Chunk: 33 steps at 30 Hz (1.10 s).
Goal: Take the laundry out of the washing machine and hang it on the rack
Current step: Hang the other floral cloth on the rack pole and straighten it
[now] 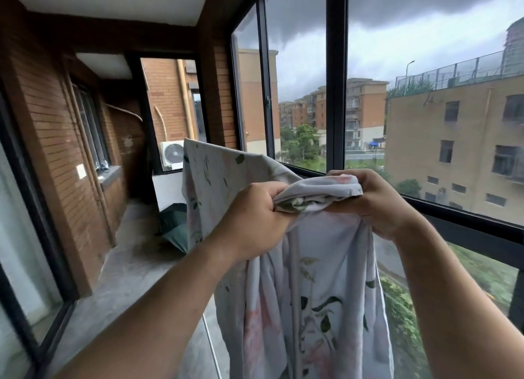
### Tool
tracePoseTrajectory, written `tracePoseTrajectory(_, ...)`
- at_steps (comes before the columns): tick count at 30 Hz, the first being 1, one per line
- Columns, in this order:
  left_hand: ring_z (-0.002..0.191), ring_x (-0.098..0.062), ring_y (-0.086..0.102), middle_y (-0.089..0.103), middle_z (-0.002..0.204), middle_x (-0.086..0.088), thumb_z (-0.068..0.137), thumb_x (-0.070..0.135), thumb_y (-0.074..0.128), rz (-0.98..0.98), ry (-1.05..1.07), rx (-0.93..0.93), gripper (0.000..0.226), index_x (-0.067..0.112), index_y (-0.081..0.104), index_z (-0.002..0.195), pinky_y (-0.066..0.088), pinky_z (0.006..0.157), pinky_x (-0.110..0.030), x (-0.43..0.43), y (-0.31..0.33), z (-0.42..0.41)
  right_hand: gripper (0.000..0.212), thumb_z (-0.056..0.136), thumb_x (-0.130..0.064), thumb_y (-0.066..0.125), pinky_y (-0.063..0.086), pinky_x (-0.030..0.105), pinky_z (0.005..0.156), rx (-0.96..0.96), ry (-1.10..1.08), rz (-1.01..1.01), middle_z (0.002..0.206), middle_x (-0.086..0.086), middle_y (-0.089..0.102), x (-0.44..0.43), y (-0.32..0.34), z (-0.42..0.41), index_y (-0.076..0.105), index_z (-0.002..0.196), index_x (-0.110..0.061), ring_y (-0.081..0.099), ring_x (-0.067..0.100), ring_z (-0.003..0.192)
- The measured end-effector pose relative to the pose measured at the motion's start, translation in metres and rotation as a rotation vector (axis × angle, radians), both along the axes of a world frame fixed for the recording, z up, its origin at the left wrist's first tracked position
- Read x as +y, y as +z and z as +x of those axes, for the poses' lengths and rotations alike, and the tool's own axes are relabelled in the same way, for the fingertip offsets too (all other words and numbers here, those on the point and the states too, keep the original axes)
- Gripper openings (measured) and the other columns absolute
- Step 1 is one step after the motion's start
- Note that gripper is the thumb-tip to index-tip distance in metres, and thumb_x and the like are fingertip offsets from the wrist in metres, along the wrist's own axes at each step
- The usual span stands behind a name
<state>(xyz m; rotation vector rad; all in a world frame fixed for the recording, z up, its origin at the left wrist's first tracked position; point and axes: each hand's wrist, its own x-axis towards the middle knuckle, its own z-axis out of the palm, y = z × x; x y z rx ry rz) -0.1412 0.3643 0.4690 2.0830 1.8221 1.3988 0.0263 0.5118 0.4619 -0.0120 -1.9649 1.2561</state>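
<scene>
I hold up a white floral sheet with green leaves and pale pink flowers at chest height. My left hand is shut on a bunched fold of it. My right hand grips the gathered top edge just to the right. The cloth hangs down between my forearms, and one corner rises to the upper left. A thin pale rod of the rack shows low, left of the cloth; the rest of the rack is hidden. The washing machine is out of view.
I stand on a narrow glazed balcony with a concrete floor. Dark window frames run along the right, brick wall on the left. A dark green bundle lies on the floor ahead. An air-conditioner unit sits beyond the far glass.
</scene>
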Motion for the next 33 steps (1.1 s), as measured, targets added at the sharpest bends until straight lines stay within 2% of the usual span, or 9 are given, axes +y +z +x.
tracePoseTrajectory(4,0.087,-0.025,0.068,0.074,0.087,-0.003,0.086,0.032,0.075,-0.059,-0.059,-0.085,0.016,0.019,0.074,0.096,0.056,0.078,-0.047,0.0,0.007,0.002,0.034,0.059,-0.003,0.08,0.056,0.024,0.072,0.032,-0.024,-0.064,0.089,0.009,0.075,0.004,0.003,-0.001,0.074,0.093,-0.005,0.07,0.017,0.081)
tracePoseTrajectory(8,0.095,-0.011,0.07,0.075,0.096,0.005,0.08,0.024,0.081,-0.142,-0.097,-0.134,0.027,0.021,0.072,0.105,0.055,0.087,-0.031,-0.001,0.013,-0.004,0.029,0.059,0.003,0.086,0.054,0.02,0.065,-0.015,-0.024,-0.058,0.079,0.003,0.072,0.012,0.004,-0.003,0.076,0.082,-0.013,0.065,0.011,0.071)
tracePoseTrajectory(13,0.079,-0.006,0.062,0.071,0.087,0.001,0.084,0.039,0.074,-0.171,-0.102,-0.116,0.021,0.023,0.071,0.096,0.049,0.071,-0.021,-0.002,0.02,-0.018,0.03,0.065,-0.012,0.086,0.054,0.019,0.062,-0.118,0.097,-0.079,0.081,0.002,0.071,0.023,0.01,-0.003,0.077,0.094,-0.015,0.065,0.009,0.07)
tracePoseTrajectory(16,0.067,0.001,0.056,0.065,0.071,0.015,0.076,0.048,0.078,-0.124,-0.033,-0.102,0.026,0.027,0.07,0.088,0.044,0.061,-0.015,0.003,0.022,-0.026,0.034,0.071,-0.016,0.08,0.055,0.022,0.067,-0.118,0.15,-0.096,0.09,0.005,0.073,0.026,0.015,-0.009,0.075,0.105,-0.013,0.068,0.012,0.078)
tracePoseTrajectory(20,0.085,0.006,0.067,0.072,0.089,0.023,0.051,0.052,0.093,-0.24,0.079,0.118,0.057,0.036,0.067,0.099,0.056,0.076,-0.026,0.006,0.025,-0.038,0.021,0.076,-0.005,0.075,0.057,0.025,0.07,-0.071,0.195,-0.155,0.089,0.007,0.073,0.031,0.019,-0.019,0.076,0.095,-0.015,0.07,0.017,0.082)
tracePoseTrajectory(22,0.092,0.001,0.069,0.074,0.091,0.019,0.06,0.041,0.092,-0.278,0.031,0.132,0.046,0.033,0.071,0.1,0.057,0.084,-0.035,0.008,0.026,-0.04,0.019,0.075,-0.006,0.075,0.057,0.026,0.066,-0.077,0.214,-0.171,0.086,0.008,0.072,0.033,0.02,-0.024,0.075,0.093,-0.014,0.069,0.017,0.078)
tracePoseTrajectory(25,0.099,-0.016,0.069,0.076,0.099,-0.001,0.08,0.023,0.081,-0.232,-0.023,-0.042,0.023,0.022,0.074,0.102,0.051,0.096,-0.048,0.01,0.032,-0.046,0.028,0.072,-0.011,0.078,0.059,0.028,0.066,-0.068,0.197,-0.172,0.091,0.014,0.071,0.036,0.023,-0.029,0.073,0.099,-0.007,0.069,0.021,0.078)
tracePoseTrajectory(28,0.118,-0.033,0.059,0.067,0.12,-0.019,0.092,0.004,0.064,-0.248,-0.158,-0.272,0.029,0.009,0.066,0.12,0.041,0.108,-0.05,0.013,0.034,-0.049,0.035,0.068,-0.019,0.081,0.059,0.027,0.068,-0.073,0.157,-0.169,0.095,0.013,0.073,0.038,0.028,-0.034,0.075,0.101,-0.01,0.071,0.02,0.082)
tracePoseTrajectory(33,0.124,-0.033,0.057,0.066,0.124,-0.018,0.096,-0.003,0.05,-0.23,-0.235,-0.593,0.032,0.003,0.062,0.125,0.036,0.113,-0.051,0.028,0.033,-0.057,0.027,0.075,-0.02,0.076,0.057,0.025,0.072,-0.074,0.138,-0.162,0.099,0.008,0.075,0.043,0.036,-0.051,0.077,0.102,-0.018,0.072,0.018,0.088)
